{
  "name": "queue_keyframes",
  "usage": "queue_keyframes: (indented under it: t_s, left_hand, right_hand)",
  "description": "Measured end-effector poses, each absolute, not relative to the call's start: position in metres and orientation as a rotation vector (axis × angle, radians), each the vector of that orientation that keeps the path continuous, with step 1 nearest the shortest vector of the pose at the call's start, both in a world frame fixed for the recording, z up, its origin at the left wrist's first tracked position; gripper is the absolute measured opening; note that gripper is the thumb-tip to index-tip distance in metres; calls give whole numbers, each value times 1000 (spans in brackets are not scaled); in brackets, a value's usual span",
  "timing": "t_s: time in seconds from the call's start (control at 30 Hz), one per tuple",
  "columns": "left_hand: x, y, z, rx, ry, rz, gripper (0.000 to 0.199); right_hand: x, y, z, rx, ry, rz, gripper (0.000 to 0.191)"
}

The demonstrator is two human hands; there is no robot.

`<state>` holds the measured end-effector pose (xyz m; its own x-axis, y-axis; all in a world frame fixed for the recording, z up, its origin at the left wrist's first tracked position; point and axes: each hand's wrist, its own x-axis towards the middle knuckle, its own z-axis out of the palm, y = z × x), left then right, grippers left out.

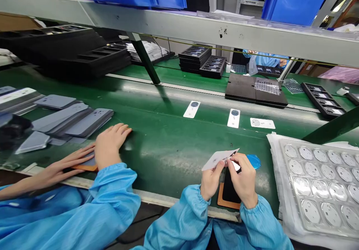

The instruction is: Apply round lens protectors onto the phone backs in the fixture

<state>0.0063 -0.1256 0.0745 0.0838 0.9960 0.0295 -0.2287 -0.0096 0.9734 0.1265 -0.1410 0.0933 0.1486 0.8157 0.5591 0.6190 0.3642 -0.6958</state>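
Note:
My left hand (211, 182) is closed on a thin white card (217, 159), held tilted above the bench edge. My right hand (244, 179) pinches at the card's right edge, where small dark marks show; the exact spot between the fingertips is hidden. Below both hands lies a black phone-shaped panel (230, 190) in an orange-brown holder (228, 204), partly covered by my right hand. A scrap of blue film (254, 161) rests just beyond my right hand.
Three white cards, one a printed card (192, 109), lie farther back. At right is a clear tray (304, 184) of round white pieces. A co-worker's hands (108, 145) press an orange-edged panel at left, near stacked grey panels (86, 123). A metal shelf beam (179, 27) crosses above.

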Motion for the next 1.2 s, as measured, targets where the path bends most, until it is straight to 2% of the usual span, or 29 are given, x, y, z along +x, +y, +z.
queue_keyframes:
  t_s: [0.63, 0.87, 1.03, 1.2]
  left_hand:
    - [6, -134, 64, 1282, 996, 1251, 50]
    - [7, -133, 73, 1478, 976, 1282, 43]
    - [10, -138, 76, 1606, 999, 1282, 44]
    - [16, -133, 64, 1373, 1028, 1196, 52]
  right_hand:
    - [131, -137, 90, -1288, -1450, 343, 9]
    - [130, -135, 93, -1275, -1432, 252, 9]
    - [125, -132, 90, -1321, -1451, 162, 10]
    - [136, -125, 79, -1492, -1515, 95, 13]
